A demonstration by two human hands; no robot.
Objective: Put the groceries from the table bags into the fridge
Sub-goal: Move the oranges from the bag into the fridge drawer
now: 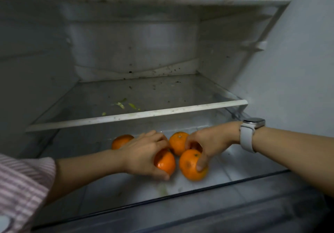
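Down in the fridge's bottom drawer (pixel 235 167), left hand (pixel 144 154) cups one orange (pixel 165 162), right hand (pixel 207 142) pinches another (pixel 190 166); two more lie behind. Firm, light, prone to roll, best grasped round the middle

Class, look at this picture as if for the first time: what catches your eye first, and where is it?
Bright oranges stand out low in the dim fridge. The left hand grips one orange; the right hand, a white watch on its wrist, holds another orange. Above them, a glass shelf carries green scraps and dark specks.
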